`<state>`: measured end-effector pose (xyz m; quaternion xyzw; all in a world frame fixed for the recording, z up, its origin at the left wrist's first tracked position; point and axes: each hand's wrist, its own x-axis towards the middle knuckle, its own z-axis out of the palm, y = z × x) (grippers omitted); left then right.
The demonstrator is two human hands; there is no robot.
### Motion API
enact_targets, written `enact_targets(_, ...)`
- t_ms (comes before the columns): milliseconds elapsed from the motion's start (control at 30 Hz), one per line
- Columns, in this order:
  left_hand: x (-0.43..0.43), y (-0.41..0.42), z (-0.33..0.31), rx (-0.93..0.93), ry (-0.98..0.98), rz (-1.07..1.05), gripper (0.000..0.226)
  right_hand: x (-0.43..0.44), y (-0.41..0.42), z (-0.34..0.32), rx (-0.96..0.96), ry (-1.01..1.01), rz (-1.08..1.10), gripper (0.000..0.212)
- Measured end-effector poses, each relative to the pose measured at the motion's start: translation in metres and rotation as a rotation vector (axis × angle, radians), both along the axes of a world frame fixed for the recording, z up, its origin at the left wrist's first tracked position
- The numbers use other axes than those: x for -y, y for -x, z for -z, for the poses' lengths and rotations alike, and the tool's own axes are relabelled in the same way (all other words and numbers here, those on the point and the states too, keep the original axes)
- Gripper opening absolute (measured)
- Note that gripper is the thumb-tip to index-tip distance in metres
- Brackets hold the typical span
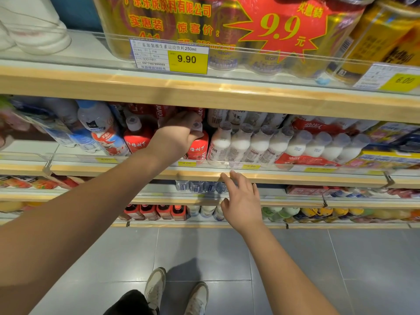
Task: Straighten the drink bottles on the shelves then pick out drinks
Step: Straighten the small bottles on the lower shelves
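My left hand point(179, 130) reaches into the second shelf and grips the white-capped top of a red-labelled drink bottle point(198, 146). A second red bottle of the same kind point(137, 137) stands just left of it. To the right stands a row of white milk-drink bottles point(241, 144). My right hand point(242, 201) hovers in front of the wooden shelf edge point(295, 178) below them, fingers spread and holding nothing.
A gold-and-red multipack point(227, 30) with a 9.90 price tag point(171, 56) fills the top shelf. Blue-capped bottles point(95, 123) lean at the left. Lower shelves hold small water bottles point(200, 186) and red cartons point(156, 211). My shoes point(177, 289) stand on grey floor tiles.
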<state>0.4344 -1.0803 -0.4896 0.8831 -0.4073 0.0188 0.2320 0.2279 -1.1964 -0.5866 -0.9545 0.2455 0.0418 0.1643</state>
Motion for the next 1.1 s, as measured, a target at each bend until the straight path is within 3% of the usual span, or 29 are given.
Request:
enact_targets(200, -0.008, 0.008, -0.01, -0.08, -0.145, -0.013, 0.038, 0.0, -0.006, -0.011, -0.063, 0.002, -0.011, 0.066)
enact_targets(300, -0.015, 0.015, -0.023, -0.096, -0.272, -0.057, 0.032, 0.0, -0.013, -0.026, -0.134, 0.009, -0.028, 0.06)
enact_targets(367, -0.021, 0.02, -0.033, -0.077, -0.297, -0.048, 0.029, -0.001, -0.02, -0.045, -0.174, -0.064, -0.008, 0.067)
enact_targets(500, -0.04, 0.033, -0.056, -0.156, -0.242, 0.048, 0.051, -0.012, -0.026, -0.105, -0.075, -0.208, -0.002, 0.077)
enact_targets(700, -0.099, 0.062, -0.107, -0.2, -0.039, 0.21, 0.056, -0.036, -0.013, -0.201, 0.168, -0.064, -0.138, 0.078)
enact_targets(900, -0.16, 0.074, -0.142, 0.083, -0.019, 0.024, 0.062, -0.077, -0.026, -0.251, 0.364, 0.04, -0.277, 0.068)
enact_targets(1100, -0.222, 0.086, -0.15, 0.038, -0.053, -0.259, 0.06, -0.114, -0.046, -0.262, 0.446, -0.04, -0.506, 0.064)
